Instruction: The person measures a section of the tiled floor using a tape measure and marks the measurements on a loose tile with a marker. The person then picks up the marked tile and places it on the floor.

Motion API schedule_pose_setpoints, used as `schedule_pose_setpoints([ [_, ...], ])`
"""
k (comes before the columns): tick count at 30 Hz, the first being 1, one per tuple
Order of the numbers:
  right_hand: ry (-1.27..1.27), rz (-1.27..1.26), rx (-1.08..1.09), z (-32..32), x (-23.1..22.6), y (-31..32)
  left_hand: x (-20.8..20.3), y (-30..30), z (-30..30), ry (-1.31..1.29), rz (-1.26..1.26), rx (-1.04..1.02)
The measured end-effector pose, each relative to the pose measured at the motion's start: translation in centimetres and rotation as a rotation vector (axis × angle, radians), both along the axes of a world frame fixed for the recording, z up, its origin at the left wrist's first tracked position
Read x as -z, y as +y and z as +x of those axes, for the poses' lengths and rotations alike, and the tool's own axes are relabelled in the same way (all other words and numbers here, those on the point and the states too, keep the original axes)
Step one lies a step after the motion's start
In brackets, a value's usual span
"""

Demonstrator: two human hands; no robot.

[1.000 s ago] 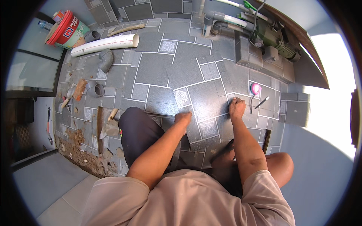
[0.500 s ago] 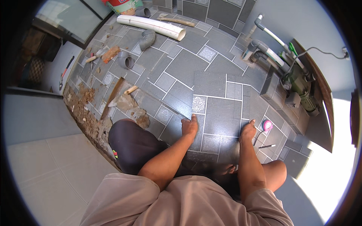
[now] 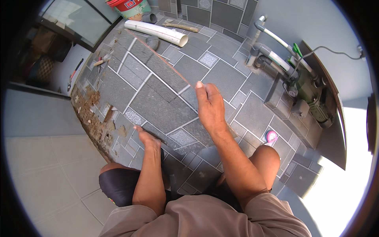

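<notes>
A large grey floor tile (image 3: pixel 158 103) with a pattern of mixed blocks and white lines is held up off the floor, tilted, between my two hands. My left hand (image 3: pixel 148 139) grips its near left edge. My right hand (image 3: pixel 211 106) is clasped on its right side, the thumb along the upper edge. The tile hides part of the floor and of a grey pipe elbow (image 3: pixel 152 42). To the right, near my right knee, lies a pink round tape measure (image 3: pixel 271 136).
A white pipe (image 3: pixel 156 32) and a wooden-handled tool (image 3: pixel 181 27) lie at the back, near a bucket (image 3: pixel 132 8). Broken mortar (image 3: pixel 87 103) lines the left edge. A green pump (image 3: pixel 311 96) with pipes stands at right, beside a leaning board (image 3: pixel 333 118).
The tile has come up off the floor and turned leftward, in both hands. My left hand has moved left, my right hand left and farther away. The tile now covers the wood piece and elbow.
</notes>
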State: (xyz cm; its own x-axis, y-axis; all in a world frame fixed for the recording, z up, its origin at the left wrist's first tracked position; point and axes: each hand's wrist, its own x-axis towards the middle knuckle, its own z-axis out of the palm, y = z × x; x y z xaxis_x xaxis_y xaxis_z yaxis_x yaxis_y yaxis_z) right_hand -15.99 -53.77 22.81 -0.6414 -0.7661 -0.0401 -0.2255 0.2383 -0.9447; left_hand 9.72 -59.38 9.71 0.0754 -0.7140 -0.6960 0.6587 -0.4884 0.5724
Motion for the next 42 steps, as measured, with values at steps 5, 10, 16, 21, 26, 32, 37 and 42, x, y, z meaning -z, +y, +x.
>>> schedule_pose_setpoints([
  [5,-0.051,-0.228,-0.45,-1.9,-8.0,-3.0,-4.5,-2.1,-0.5,-0.201,0.051,-0.133],
  [10,-0.463,-0.138,-0.785,-3.7,-9.9,-2.4,-7.6,0.6,1.1,-0.053,0.059,-0.186],
  [16,-0.498,0.058,-0.603,-13.2,-0.6,-2.1,-11.0,-1.5,-0.5,-0.221,0.112,-0.173],
  [21,-0.442,0.361,-0.1,-18.4,11.1,-3.7,-19.6,-4.6,3.5,-0.144,0.005,-0.029],
  [26,-0.609,0.423,0.549,-23.8,23.0,0.3,-19.1,-10.5,4.0,-0.244,-0.022,-0.001],
  [32,-0.169,0.858,0.451,-21.7,26.8,3.5,-6.4,-20.2,7.5,0.302,-0.222,0.332],
  [37,0.059,1.102,0.23,-13.3,19.8,1.4,6.9,-25.8,13.0,0.935,-0.48,0.758],
  [42,0.606,0.813,0.004,-15.7,20.7,-5.1,15.1,-27.9,12.0,1.198,-0.55,0.967],
])
